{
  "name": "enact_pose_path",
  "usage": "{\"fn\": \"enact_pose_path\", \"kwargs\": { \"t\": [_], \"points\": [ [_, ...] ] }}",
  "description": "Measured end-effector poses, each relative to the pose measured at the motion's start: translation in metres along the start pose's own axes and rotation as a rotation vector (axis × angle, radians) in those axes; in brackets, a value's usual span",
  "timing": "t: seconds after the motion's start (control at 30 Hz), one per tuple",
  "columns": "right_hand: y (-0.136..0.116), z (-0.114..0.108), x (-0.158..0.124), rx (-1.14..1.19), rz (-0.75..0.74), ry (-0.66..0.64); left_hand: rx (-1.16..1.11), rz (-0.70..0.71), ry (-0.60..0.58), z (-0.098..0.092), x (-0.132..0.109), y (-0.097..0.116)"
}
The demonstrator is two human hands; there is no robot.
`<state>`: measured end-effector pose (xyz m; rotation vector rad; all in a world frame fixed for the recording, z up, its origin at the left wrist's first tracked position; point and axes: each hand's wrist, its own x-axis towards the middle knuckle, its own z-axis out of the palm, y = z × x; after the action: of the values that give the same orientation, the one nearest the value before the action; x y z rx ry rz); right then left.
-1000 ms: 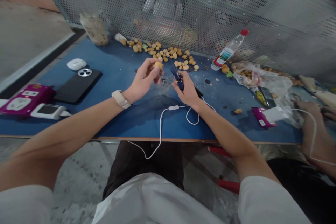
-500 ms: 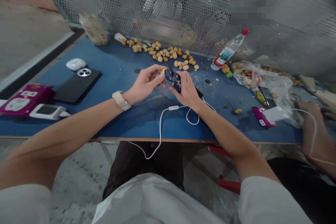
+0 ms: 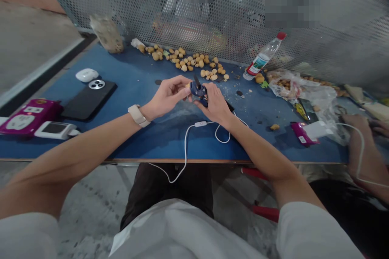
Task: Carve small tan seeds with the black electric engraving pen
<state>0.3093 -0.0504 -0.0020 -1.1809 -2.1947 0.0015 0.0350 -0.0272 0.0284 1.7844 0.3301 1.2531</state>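
Over the middle of the blue table, both hands are at one small dark blue object (image 3: 198, 88) with a black strip sticking up. Its kind is hard to tell. My left hand (image 3: 167, 95), with a pale watch band (image 3: 139, 115) at the wrist, pinches the left end of it, where a bit of yellow shows. My right hand (image 3: 216, 105) wraps its fingers around the right side, hiding part of the object. Behind that hand lies a dark flat thing (image 3: 230, 106), mostly covered. A white cable (image 3: 200, 124) with an inline switch runs below the hands.
Round tan fruits (image 3: 199, 61) lie along the perforated metal screen (image 3: 146, 4). A bottle (image 3: 263, 58) and plastic bags stand right. A phone (image 3: 89, 101), an earbud case (image 3: 86, 75) and a purple power strip (image 3: 32, 116) are left. Another person's hand (image 3: 358, 127) rests far right.
The dark blue object has turned slightly between my hands, and its black strip now shows more clearly. Both hands keep nearly the same place; the view has shifted a little.
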Motion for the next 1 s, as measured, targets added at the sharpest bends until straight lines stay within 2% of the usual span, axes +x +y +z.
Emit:
{"fn": "enact_pose_path", "kwargs": {
  "t": [0.17, 0.4, 0.53, 0.7, 0.83, 1.0],
  "points": [
    [0.002, -0.001, 0.000, 0.004, -0.007, -0.051, 0.010, 0.009, -0.002, -0.001, 0.000, 0.000],
    [0.003, 0.001, 0.000, 0.071, -0.019, -0.047, 0.034, 0.006, -0.006, -0.001, 0.001, 0.005],
    [0.008, 0.003, -0.001, 0.094, -0.003, -0.045, 0.014, 0.010, 0.015, 0.003, 0.000, 0.000],
    [0.012, 0.007, -0.001, 0.092, 0.022, 0.025, -0.010, 0.034, 0.109, 0.010, 0.000, -0.007],
    [0.016, 0.003, 0.000, 0.085, 0.011, 0.133, -0.006, 0.036, 0.110, 0.009, -0.001, -0.009],
    [0.023, -0.007, 0.001, 0.055, 0.006, 0.126, 0.007, 0.072, 0.099, 0.008, -0.003, -0.010]
  ]
}}
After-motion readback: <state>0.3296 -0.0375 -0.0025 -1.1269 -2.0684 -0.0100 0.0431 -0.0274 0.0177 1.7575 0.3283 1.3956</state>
